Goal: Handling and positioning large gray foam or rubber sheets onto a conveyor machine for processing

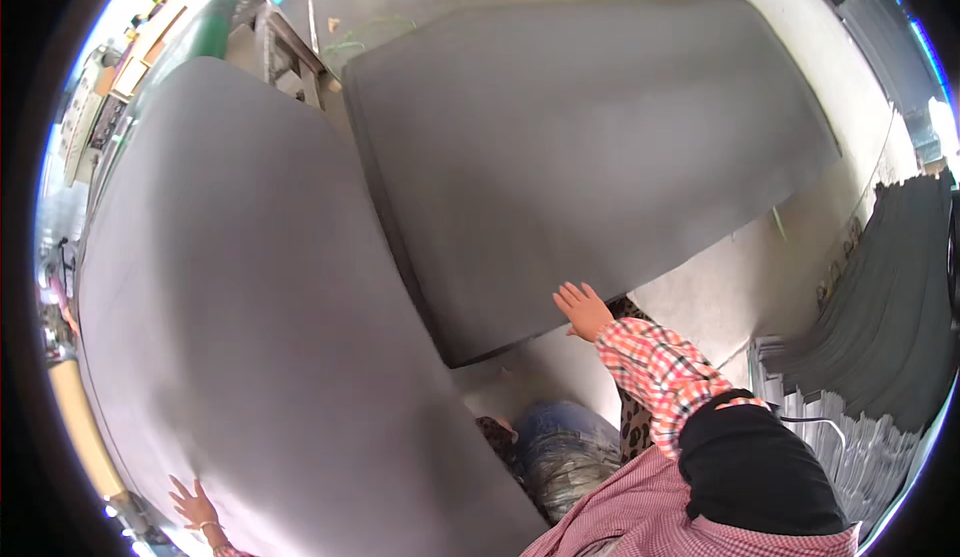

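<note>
A large grey sheet (290, 307) with a smooth, matte face fills the left side. My left hand (195, 507) lies near its lower left part, fingers spread, holding nothing. To the right is a second, darker grey sheet (600, 147), low down near the floor, with a dark edge along its left side that looks like a stack's. My right hand (583, 310) is over its near edge, fingers stretched out and palm down. Whether that hand presses on the sheet or hovers just above it, I cannot tell. The sheets' material is not plain to see.
At the right stands a tall stack of dark grey sheets (870, 307), with clear wrapping (855, 442) around its lower part. A wooden frame (285, 52) and a green roll (213, 25) are at the far left. Pale concrete floor (735, 277) shows beside the right sheet.
</note>
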Demonstrator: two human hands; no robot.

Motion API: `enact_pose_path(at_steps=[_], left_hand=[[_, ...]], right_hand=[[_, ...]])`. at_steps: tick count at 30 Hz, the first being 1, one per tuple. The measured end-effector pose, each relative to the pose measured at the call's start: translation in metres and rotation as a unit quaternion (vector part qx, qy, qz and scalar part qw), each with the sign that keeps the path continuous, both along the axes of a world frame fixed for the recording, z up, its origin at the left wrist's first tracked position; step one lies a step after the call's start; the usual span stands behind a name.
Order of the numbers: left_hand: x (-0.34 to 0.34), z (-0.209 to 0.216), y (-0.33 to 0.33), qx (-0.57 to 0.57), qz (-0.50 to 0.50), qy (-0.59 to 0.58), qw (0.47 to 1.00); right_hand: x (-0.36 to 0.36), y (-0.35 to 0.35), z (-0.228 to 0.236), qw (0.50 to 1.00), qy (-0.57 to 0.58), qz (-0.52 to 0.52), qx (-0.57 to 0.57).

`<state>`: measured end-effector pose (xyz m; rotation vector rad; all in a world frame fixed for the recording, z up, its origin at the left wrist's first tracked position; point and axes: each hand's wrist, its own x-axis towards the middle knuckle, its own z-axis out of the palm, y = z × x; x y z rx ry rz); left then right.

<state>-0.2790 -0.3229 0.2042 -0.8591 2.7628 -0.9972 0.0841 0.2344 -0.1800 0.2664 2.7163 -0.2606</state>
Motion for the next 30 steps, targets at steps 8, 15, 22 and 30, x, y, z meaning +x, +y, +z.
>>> enact_pose_path(at_steps=[8,15,22,30], left_hand=[[0.182,-0.012,0.269,0.592,-0.439,-0.167,0.655],[0.259,-0.195,0.352,0.832,0.274,-0.148,0.459],[0.155,-0.181,0.491,0.884,0.179,0.033,0.431],[0.122,0.03,0.571,0.838,-0.323,0.094,0.43]], right_hand=[[-0.01,0.009,-0.077,0.993,0.049,0.096,0.055],[-0.046,0.055,0.004,0.923,0.207,-0.162,-0.282],[-0.023,0.058,0.152,0.914,0.28,-0.174,-0.239],[-0.006,0.111,0.324,0.772,0.396,-0.329,-0.372]])
